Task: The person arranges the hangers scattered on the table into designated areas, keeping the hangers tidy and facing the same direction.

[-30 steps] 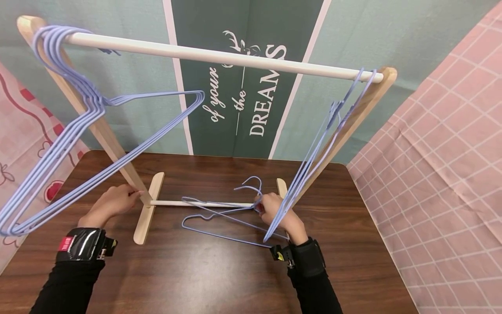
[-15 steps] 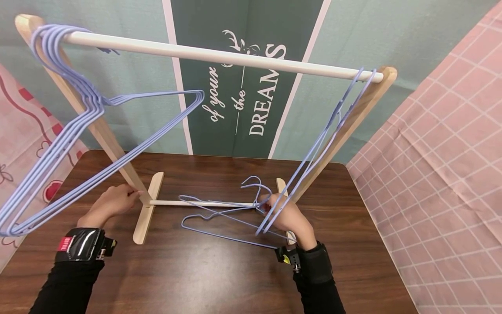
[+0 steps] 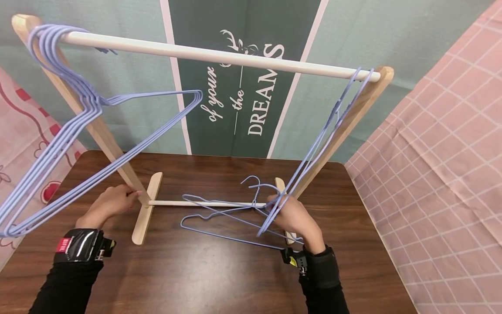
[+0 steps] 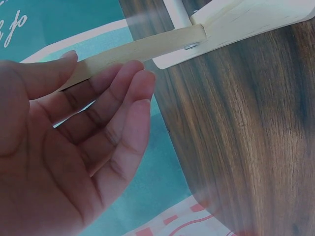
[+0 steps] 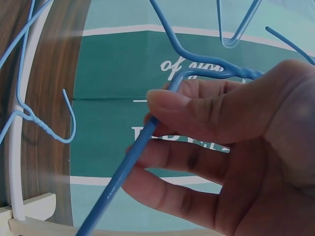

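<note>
Right hand: grip pinched on blue hanger, low at rack's right foot | Left hand: fingers straight, touching wooden rack leg | Loose hangers: on desk

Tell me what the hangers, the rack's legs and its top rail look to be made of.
Hangers: thin metal wire, by the look, in a smooth lilac-blue coating; the neck is twisted like wire. Rack legs: pale, unpainted wood with visible grain and a matte finish. Top rail: a smooth white round rod, painted wood or coated tube; the pictures do not settle which.
</note>
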`<control>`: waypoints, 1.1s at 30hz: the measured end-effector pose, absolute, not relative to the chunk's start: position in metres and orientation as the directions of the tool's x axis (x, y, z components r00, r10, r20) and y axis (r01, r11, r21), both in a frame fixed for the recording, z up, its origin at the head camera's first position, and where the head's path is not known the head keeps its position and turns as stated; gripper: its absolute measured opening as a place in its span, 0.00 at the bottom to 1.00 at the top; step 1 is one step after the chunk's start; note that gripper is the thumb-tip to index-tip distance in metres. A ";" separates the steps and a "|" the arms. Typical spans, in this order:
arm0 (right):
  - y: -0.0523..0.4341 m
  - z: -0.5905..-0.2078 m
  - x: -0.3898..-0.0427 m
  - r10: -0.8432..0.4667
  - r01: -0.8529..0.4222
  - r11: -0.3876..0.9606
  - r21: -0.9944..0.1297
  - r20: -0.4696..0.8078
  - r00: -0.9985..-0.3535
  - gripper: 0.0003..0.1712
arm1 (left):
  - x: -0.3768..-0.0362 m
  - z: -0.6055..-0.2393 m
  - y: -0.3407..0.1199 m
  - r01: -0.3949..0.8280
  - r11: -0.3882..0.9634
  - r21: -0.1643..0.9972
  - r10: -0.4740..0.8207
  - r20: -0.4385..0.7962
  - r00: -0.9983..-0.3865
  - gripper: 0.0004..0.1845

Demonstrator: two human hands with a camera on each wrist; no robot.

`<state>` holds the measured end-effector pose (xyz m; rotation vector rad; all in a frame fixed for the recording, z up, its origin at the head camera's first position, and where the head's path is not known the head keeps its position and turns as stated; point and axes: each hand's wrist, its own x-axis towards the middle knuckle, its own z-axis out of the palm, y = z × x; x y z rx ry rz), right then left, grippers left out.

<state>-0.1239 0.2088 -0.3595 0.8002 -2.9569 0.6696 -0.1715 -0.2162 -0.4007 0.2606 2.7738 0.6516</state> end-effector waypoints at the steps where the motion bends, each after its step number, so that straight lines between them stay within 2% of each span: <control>1: 0.210 -0.359 -0.123 -0.477 -0.480 0.776 -0.410 0.117 -0.871 0.15 | -0.171 -0.401 -0.216 0.111 0.881 0.460 0.237 -0.226 -0.945 0.21; 6: 0.214 -0.357 -0.121 -0.479 -0.488 0.758 -0.432 0.139 -0.867 0.16 | -0.171 -0.400 -0.216 0.114 0.881 0.459 0.238 -0.222 -0.945 0.20; 12: 0.220 -0.355 -0.118 -0.492 -0.494 0.744 -0.450 0.131 -0.860 0.12 | -0.172 -0.401 -0.217 0.110 0.882 0.459 0.237 -0.229 -0.944 0.19; 21: 0.229 -0.360 -0.117 -0.594 -0.632 0.633 -0.448 0.243 -0.767 0.15 | -0.173 -0.400 -0.218 0.117 0.883 0.455 0.242 -0.227 -0.943 0.19; 26: 0.224 -0.360 -0.117 -0.570 -0.577 0.648 -0.497 0.187 -0.800 0.15 | -0.172 -0.400 -0.217 0.114 0.879 0.462 0.243 -0.229 -0.943 0.19; 33: 0.219 -0.365 -0.119 -0.502 -0.514 0.731 -0.448 0.156 -0.851 0.13 | -0.172 -0.400 -0.217 0.111 0.879 0.464 0.241 -0.231 -0.943 0.20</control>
